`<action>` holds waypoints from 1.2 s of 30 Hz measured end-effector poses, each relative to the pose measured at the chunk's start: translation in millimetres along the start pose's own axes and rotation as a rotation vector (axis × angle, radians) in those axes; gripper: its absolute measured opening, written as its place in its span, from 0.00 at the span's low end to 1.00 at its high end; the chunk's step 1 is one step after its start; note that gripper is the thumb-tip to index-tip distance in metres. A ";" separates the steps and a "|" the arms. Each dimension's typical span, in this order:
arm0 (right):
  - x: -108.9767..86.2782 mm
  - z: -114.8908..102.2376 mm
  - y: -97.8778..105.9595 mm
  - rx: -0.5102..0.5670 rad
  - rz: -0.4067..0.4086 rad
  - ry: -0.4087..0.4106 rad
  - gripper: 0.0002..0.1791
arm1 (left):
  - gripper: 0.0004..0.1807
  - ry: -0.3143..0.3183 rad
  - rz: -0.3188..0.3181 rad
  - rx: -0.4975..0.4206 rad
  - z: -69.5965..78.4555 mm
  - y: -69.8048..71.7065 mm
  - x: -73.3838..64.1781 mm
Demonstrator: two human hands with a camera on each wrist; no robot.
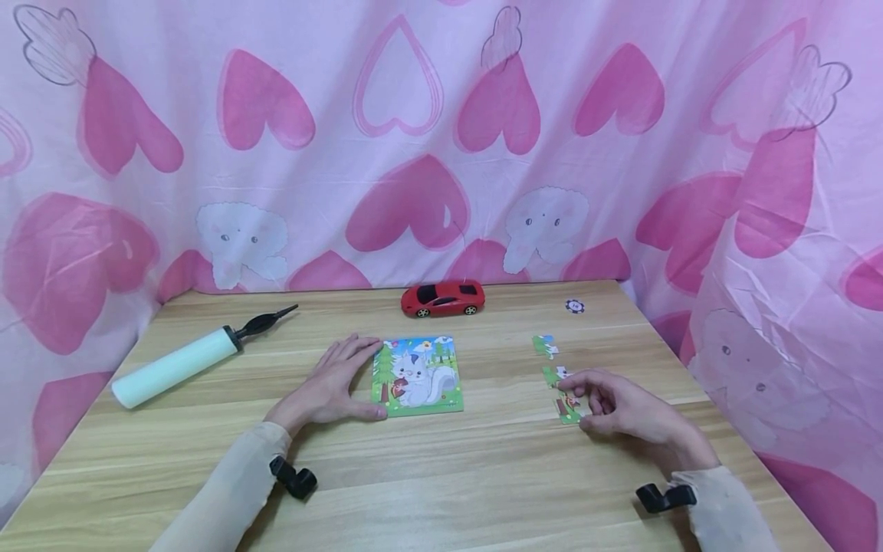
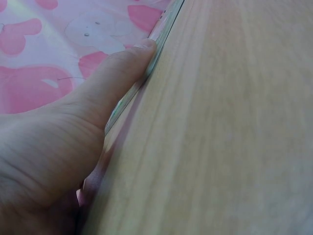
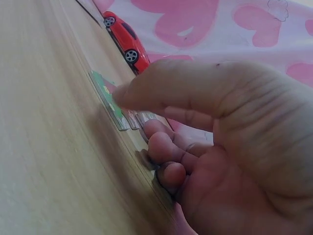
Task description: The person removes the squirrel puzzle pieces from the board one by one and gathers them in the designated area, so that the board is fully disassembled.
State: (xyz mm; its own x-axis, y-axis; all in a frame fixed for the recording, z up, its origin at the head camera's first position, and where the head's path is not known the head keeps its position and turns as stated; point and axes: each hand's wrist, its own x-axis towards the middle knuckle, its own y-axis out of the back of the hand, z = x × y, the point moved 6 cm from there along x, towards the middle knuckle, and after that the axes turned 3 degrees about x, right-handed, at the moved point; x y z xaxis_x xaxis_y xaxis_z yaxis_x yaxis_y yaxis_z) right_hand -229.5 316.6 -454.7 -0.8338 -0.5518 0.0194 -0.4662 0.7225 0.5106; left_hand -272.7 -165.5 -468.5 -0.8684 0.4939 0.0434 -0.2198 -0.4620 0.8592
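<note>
A square jigsaw puzzle (image 1: pixel 417 376) with a white squirrel picture lies flat on the table. My left hand (image 1: pixel 327 387) rests at its left side, thumb at the near corner and fingers at the far one. In the left wrist view the thumb (image 2: pixel 122 73) lies along the puzzle's thin edge. To the right, my right hand (image 1: pixel 621 406) has its index finger and thumb about a loose puzzle piece (image 1: pixel 567 412), partly covered by the hand. Its other fingers are curled under. Another piece (image 1: pixel 549 376) adjoins it, and a separate piece (image 1: pixel 544 346) lies farther back.
A red toy car (image 1: pixel 443 299) stands at the back of the wooden table (image 1: pixel 441 475). A pale green hand pump (image 1: pixel 178 368) with a black nozzle lies at the left. One round chip (image 1: pixel 575 307) is at the back right. A pink heart-patterned curtain (image 1: pixel 407 199) hangs behind.
</note>
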 end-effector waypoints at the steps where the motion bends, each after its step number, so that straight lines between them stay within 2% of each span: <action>1: 0.0 0.7 0.7 0.016 0.009 -0.008 0.34 | 0.69 0.000 0.000 0.000 -0.1 -0.2 -0.1; 8: 7.1 -2.3 8.5 0.013 0.092 -0.050 0.35 | 0.69 0.009 -0.004 -0.010 -1.3 -1.3 -0.1; 12: 16.9 -17.3 13.8 0.015 0.175 -0.015 0.39 | 0.69 0.008 -0.008 -0.014 -1.0 -1.5 -0.4; 15: 30.0 -33.1 14.7 0.066 0.213 0.021 0.43 | 0.69 0.008 -0.009 -0.015 -1.0 -1.5 -0.7; 19: 52.9 -55.6 12.7 0.103 0.209 0.038 0.46 | 0.69 0.009 -0.006 -0.013 -0.9 -1.5 -1.2; 24: 81.3 -77.8 5.1 0.067 0.189 0.053 0.46 | 0.69 0.005 -0.003 -0.008 -0.9 -2.4 -1.7; 30: 114.0 -94.7 -10.5 0.072 0.178 0.055 0.46 | 0.69 0.004 0.002 -0.005 -0.2 -1.9 -1.2; 36: 144.1 -106.2 -33.3 0.129 0.143 0.077 0.47 | 0.69 0.001 0.001 -0.004 0.2 -0.5 -0.8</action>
State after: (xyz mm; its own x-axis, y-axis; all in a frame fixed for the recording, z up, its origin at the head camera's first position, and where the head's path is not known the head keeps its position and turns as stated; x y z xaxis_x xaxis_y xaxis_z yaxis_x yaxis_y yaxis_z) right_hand -302.7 168.8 -377.7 -0.8716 -0.4662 0.1516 -0.3829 0.8405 0.3835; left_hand -271.8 -165.6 -468.9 -0.8693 0.4923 0.0438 -0.2206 -0.4659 0.8569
